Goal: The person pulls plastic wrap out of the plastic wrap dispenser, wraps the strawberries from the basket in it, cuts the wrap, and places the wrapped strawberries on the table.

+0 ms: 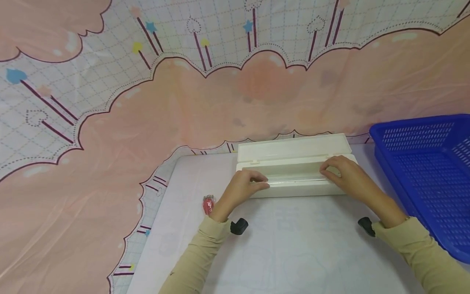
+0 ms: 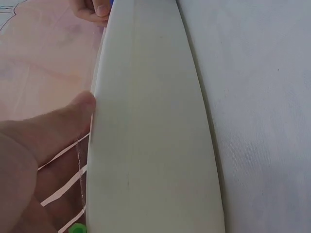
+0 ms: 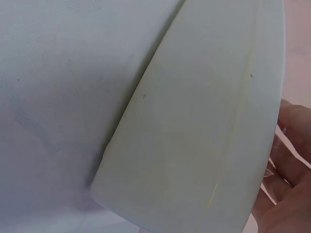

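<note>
A long white box (image 1: 297,190) lies across the table with its hinged lid (image 1: 293,149) raised at the back. My left hand (image 1: 244,185) reaches over the left part of its front wall, thumb and fingertips brought close together. At the right end, my right hand (image 1: 345,175) is bent the same way over the opening. Between the left fingers, the left wrist view shows an edge of clear plastic film (image 2: 80,162). A glint of the same film shows by the right fingers in the right wrist view. The box wall hides part of both hands.
A small red item (image 1: 208,204) in a shiny wrapper lies beside the left wrist. A blue plastic basket (image 1: 383,167) stands on the right. Black wrist cameras (image 1: 239,226) sit at both cuffs. Behind the table hangs a patterned pink cloth (image 1: 220,110).
</note>
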The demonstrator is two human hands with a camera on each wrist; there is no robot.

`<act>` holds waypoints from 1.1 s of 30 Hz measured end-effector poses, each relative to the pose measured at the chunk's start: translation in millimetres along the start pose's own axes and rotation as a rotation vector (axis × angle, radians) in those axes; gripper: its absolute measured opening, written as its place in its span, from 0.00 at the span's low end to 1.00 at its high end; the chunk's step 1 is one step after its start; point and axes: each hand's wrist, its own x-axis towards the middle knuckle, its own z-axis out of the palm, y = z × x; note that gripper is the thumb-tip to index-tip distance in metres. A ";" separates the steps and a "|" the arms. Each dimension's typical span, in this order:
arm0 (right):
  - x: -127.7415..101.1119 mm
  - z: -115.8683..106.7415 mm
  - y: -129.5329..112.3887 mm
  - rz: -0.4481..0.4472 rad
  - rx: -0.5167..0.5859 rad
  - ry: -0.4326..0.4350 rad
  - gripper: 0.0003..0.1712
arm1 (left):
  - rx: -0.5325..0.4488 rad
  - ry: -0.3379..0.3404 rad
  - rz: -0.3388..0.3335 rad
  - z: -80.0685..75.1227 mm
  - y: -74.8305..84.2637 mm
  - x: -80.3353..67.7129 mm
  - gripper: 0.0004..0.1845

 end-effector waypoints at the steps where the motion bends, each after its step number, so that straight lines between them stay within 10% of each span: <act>1: 0.3 -0.3 -0.2 0.017 0.003 -0.015 0.03 | 0.006 0.000 0.004 -0.1 0.2 0.0 0.09; 20: -0.1 -4.3 -0.6 0.053 -0.005 -0.002 0.06 | -0.018 0.191 0.037 8.2 7.0 3.4 0.07; 33: -3.2 -6.3 4.3 0.027 -0.014 0.035 0.05 | 0.065 0.116 0.005 -0.8 -1.5 1.1 0.08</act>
